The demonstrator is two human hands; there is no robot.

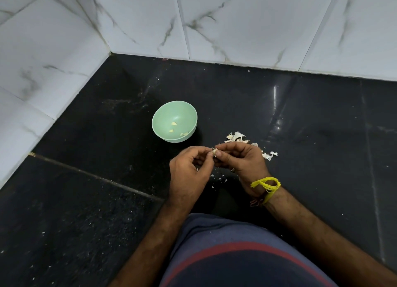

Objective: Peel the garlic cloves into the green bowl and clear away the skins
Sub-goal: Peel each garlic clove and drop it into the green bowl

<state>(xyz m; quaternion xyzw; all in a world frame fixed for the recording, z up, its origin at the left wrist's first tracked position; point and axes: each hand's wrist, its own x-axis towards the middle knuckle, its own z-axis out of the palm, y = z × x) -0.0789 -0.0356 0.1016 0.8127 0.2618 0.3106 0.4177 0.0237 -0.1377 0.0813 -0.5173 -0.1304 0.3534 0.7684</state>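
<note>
Head view: both hands meet above the dark surface [300, 106], fingertips together on one small garlic clove [214, 151]. The left hand [189, 170] has its fingers curled in and pinches the clove from the left. The right hand [240, 160] pinches it from the right, thumb and forefinger closed at the clove's top, where a scrap of pale skin shows. The clove is too small and too covered to tell how its long axis lies.

The green bowl [163, 114] stands on the surface ahead of the hands and a little to the left, near but apart from them. A few peeled cloves [174, 124] lie in its bottom. The left hand is the nearer one to the bowl, so the drop, once this clove is bare, looks to be a short reach forward and left.

A heap of skins [236, 137] lies just beyond the right hand, with more scraps [268, 155] trailing off to its right and small flecks beneath the wrists. A yellow thread [267, 185] is tied round the right wrist. Judging from this, peeling is under way and the skins are not yet cleared.
</note>
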